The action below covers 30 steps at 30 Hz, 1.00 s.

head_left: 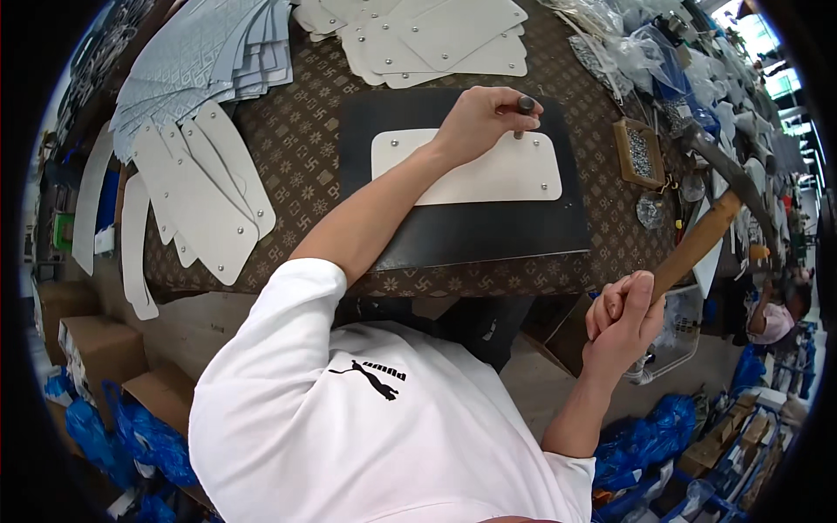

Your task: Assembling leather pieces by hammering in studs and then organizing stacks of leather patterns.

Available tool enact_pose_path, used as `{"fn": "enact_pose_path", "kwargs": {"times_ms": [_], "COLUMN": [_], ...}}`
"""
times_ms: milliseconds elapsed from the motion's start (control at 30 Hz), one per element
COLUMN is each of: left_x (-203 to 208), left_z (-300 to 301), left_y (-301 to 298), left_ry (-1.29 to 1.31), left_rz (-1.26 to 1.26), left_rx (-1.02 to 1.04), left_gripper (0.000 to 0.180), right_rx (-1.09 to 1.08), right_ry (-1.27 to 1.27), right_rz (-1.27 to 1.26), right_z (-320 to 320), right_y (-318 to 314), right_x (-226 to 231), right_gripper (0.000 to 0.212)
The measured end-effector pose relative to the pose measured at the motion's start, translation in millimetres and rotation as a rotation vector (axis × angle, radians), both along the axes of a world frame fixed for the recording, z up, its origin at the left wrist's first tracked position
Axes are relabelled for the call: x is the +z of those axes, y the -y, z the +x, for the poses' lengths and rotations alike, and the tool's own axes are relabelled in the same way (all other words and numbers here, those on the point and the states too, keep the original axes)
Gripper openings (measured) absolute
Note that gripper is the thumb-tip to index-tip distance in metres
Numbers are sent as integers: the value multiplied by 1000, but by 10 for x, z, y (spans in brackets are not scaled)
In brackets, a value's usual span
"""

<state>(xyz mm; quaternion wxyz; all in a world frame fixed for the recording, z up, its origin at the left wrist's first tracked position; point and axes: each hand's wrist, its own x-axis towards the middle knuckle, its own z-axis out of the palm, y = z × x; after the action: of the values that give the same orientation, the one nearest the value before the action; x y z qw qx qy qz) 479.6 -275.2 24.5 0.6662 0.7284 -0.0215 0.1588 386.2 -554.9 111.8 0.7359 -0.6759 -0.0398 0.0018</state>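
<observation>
My left hand [482,122] pinches a short dark metal punch [525,106], held upright near the upper right part of a white panel [471,179]. Metal studs sit at the panel's corners. Beneath the panel lies a black mat [488,235] on the table. Off to the right and nearer to me, my right hand [621,324] is wrapped round the wooden handle of a hammer [697,240]. The hammer's dark head is raised at the right, apart from the punch. Whether the punch's tip touches the panel is hard to tell.
White studded panels [196,196] lie fanned at the left, below grey-blue patterned sheets [205,57]. More white panels [436,39] are piled at the back. A small wooden box [639,155] of metal studs stands at the right, near plastic bags [649,52] on the brown patterned tablecloth [323,83].
</observation>
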Motion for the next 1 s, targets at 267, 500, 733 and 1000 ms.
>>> {"fn": "enact_pose_path", "kwargs": {"times_ms": [267, 500, 733, 1000], "left_x": [-253, -248, -303, -426], "left_z": [536, 536, 583, 603], "left_y": [216, 248, 298, 381], "left_ry": [-57, -79, -27, -18], "left_rz": [96, 79, 120, 279], "left_rx": [-60, -93, -80, -95], "left_gripper": [19, 20, 20, 20], "right_rx": [-94, 20, 166, 309], "right_ry": [-41, 3, 475, 225], "right_rz": [-70, -137, -35, -1045], "right_z": [11, 282, 572, 848], "right_y": [191, -54, 109, 64], "right_x": [-177, -66, 474, -280], "right_gripper": [32, 30, 27, 36]}}
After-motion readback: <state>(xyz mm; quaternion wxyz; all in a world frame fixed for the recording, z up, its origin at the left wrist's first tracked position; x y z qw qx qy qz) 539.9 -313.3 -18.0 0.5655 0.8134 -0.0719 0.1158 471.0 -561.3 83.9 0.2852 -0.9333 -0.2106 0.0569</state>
